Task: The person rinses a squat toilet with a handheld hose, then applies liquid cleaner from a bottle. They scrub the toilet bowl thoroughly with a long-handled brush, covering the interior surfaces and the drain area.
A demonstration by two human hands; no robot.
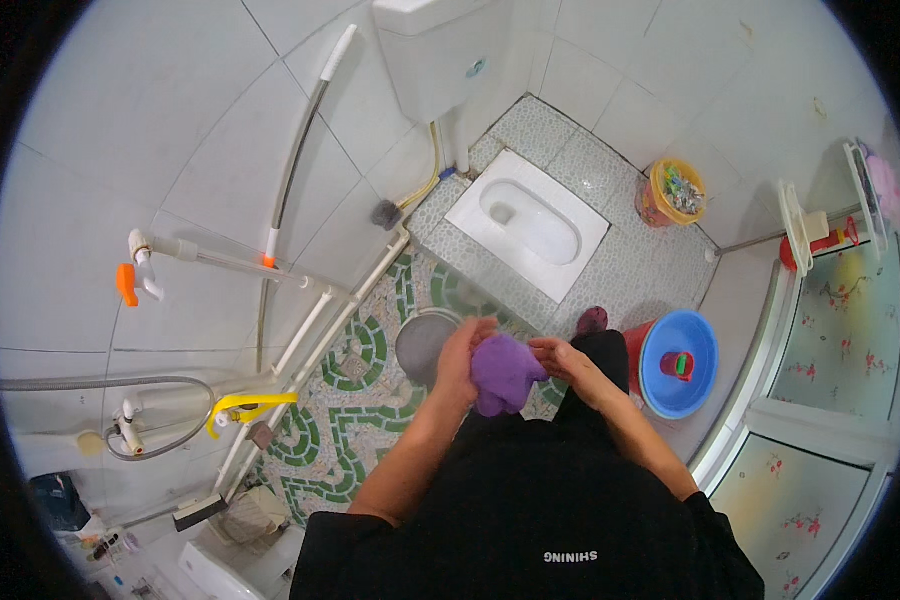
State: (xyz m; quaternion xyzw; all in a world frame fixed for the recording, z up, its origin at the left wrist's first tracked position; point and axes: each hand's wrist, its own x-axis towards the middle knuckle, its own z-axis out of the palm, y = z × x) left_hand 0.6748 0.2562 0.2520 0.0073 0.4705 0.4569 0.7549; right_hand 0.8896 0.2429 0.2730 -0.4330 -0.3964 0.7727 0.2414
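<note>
A bunched purple cloth (504, 373) is between my two hands, in front of my black shirt. My left hand (461, 360) lies along one side of it, thumb and fingers pressed to the fabric. At the cloth's other side, the fingertips of my right hand (574, 365) reach its edge. Behind the cloth a round grey lid or bucket top (424, 346) shows on the patterned floor, partly hidden by a hand.
A white squat toilet (529, 225) is set into a raised tiled step. Near it stand a yellow-lined waste bin (671, 193) and a blue basin (679, 390) holding a small red container. White pipes (375, 281) run along the wall, and a yellow shower head or holder (251, 409) hangs there.
</note>
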